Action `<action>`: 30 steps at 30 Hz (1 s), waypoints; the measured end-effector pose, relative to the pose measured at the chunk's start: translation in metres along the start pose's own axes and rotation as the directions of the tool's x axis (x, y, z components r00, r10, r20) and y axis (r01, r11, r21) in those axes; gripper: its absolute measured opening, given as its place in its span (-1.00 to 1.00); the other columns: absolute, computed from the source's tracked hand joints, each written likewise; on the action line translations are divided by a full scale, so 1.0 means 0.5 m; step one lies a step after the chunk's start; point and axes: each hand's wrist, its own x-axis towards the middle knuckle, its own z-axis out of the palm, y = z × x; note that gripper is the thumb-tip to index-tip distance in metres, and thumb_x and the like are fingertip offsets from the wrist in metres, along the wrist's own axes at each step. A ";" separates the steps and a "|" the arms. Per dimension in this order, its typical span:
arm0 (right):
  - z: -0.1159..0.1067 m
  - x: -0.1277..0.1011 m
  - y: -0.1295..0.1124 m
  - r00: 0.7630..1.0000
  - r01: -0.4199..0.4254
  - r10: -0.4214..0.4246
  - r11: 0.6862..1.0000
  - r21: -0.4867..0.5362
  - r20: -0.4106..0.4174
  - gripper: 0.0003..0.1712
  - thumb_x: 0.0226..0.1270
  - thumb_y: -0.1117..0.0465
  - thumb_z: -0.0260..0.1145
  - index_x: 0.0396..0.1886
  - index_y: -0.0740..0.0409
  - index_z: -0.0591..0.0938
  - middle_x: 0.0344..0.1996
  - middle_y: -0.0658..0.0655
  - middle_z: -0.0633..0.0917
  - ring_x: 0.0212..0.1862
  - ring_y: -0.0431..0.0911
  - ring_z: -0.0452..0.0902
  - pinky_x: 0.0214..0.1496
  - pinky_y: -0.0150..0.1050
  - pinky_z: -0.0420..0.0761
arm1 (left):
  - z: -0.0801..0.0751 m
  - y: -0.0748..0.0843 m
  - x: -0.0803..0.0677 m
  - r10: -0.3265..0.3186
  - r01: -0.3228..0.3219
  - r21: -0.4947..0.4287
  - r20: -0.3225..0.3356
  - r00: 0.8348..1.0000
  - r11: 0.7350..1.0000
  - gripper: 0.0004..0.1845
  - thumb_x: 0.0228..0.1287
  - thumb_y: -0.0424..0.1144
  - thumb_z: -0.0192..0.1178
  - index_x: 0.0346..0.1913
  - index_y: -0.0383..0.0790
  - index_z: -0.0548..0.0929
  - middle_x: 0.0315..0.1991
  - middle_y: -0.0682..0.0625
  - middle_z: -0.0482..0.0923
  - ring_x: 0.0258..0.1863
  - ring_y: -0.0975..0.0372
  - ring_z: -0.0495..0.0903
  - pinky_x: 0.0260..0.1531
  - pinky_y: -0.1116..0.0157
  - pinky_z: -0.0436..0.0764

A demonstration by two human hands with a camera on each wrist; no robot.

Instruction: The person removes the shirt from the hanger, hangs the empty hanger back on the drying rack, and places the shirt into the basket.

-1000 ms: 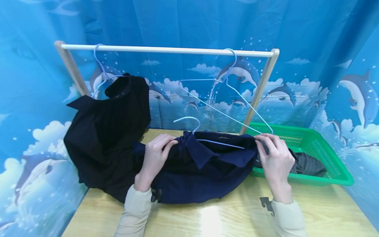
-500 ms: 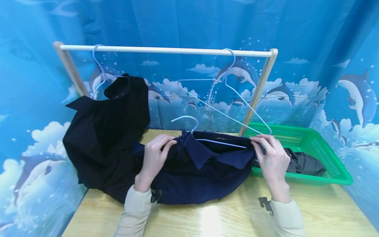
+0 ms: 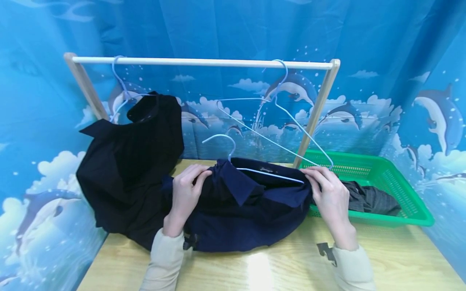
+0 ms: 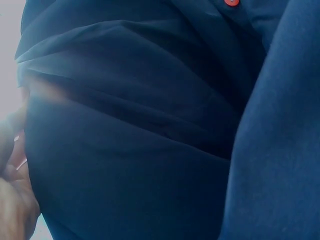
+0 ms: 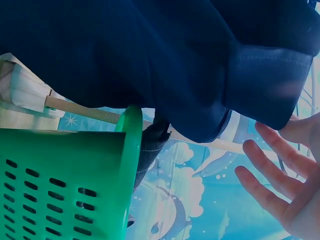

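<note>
A navy collared shirt (image 3: 247, 226) is held up over the table by both hands. My left hand (image 3: 185, 196) pinches its left shoulder, and my right hand (image 3: 329, 194) pinches the right side near the collar. A pale blue wire hanger (image 3: 271, 173) sits inside the neck opening, its hook rising above the collar. In the left wrist view, dark folds of the shirt (image 4: 125, 150) fill most of the picture, with a red button at the top. The right wrist view has the right hand (image 5: 295, 175) at the cloth's edge, thumb and index finger at the fabric.
A white rail (image 3: 204, 61) on wooden posts stands behind. A black shirt (image 3: 134, 161) hangs from it at left, a bare wire hanger (image 3: 284, 117) at right. A green basket (image 3: 418, 206) with dark grey cloth (image 3: 375, 200) stands at right on the wooden table (image 3: 284, 268).
Both hands have shifted slightly left with the shirt, the right hand more. The hanger's hook has risen a little and moved left, and more of the hanger's arm shows in the neck opening.
</note>
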 end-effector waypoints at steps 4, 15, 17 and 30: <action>0.000 -0.002 0.001 1.000 -0.006 0.006 1.000 -0.004 0.030 -0.77 0.31 0.37 0.42 -0.11 0.02 0.81 -0.25 0.08 0.78 -0.30 0.07 0.69 -0.41 0.01 0.54 | -0.001 -0.001 -0.001 -0.016 0.016 -0.001 -0.003 1.000 1.000 -0.97 0.28 -0.43 0.35 -0.28 -0.32 0.77 -0.37 -0.12 0.72 -0.33 0.10 0.71 -0.25 0.13 0.68; 0.002 -0.004 0.002 0.999 0.008 -0.009 1.000 0.024 0.034 -0.77 0.31 0.41 0.41 -0.13 0.05 0.80 -0.36 0.07 0.77 -0.62 -0.15 0.37 -0.56 -0.33 0.20 | -0.003 -0.005 -0.001 -0.026 0.027 0.011 -0.020 0.999 1.000 -0.92 0.31 -0.38 0.33 -0.29 -0.34 0.77 -0.38 -0.13 0.71 -0.34 0.08 0.70 -0.22 0.11 0.66; 0.002 -0.003 0.001 1.000 0.006 -0.007 0.999 0.032 0.027 -0.77 0.31 0.42 0.40 -0.13 0.05 0.80 -0.40 0.05 0.74 -0.62 -0.18 0.30 -0.55 -0.36 0.15 | -0.004 -0.005 0.000 -0.029 0.029 0.012 -0.027 0.999 1.000 -0.93 0.30 -0.38 0.33 -0.29 -0.35 0.77 -0.38 -0.14 0.71 -0.33 0.07 0.70 -0.21 0.11 0.65; 0.012 -0.007 0.003 0.997 -0.010 0.004 0.996 0.084 0.072 -0.72 0.35 0.46 0.34 -0.08 0.07 0.78 -0.22 0.10 0.79 -0.56 -0.13 0.44 -0.47 -0.36 0.24 | -0.005 -0.008 -0.001 -0.033 0.033 -0.002 -0.034 0.999 0.999 -0.86 0.36 -0.33 0.29 -0.29 -0.36 0.76 -0.38 -0.15 0.71 -0.33 0.07 0.70 -0.21 0.14 0.64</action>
